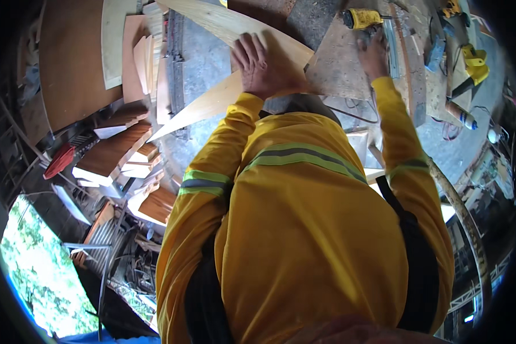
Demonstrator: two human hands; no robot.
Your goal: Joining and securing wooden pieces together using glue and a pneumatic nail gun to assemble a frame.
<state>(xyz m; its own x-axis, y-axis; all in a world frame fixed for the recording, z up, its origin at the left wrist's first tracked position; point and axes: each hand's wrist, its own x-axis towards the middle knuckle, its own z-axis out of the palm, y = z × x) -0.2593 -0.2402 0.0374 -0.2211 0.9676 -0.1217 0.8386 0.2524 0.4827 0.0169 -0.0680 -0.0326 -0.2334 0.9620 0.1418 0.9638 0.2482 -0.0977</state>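
Note:
My left hand (253, 66) lies with its fingers spread on a pale wooden board (289, 51) at the top centre. Another pale, tapering board (203, 104) runs from under this hand toward the lower left, and the two pieces form a V. To the right, my right hand (374, 55) reaches over the worktable with its fingers stretched out and apart. Just beyond its fingertips is a yellow and black power tool (362, 19). Long, thin grey metal strips (391, 49) lie beside that hand; whether the fingers touch them is hard to see.
Large brown panels (77, 63) and stacked wood offcuts (112, 152) stand on the left. A yellow and black tool (475, 63), a blue item (436, 54) and a bottle (463, 116) lie on the right. A dark cord (355, 116) loops near the table (341, 71).

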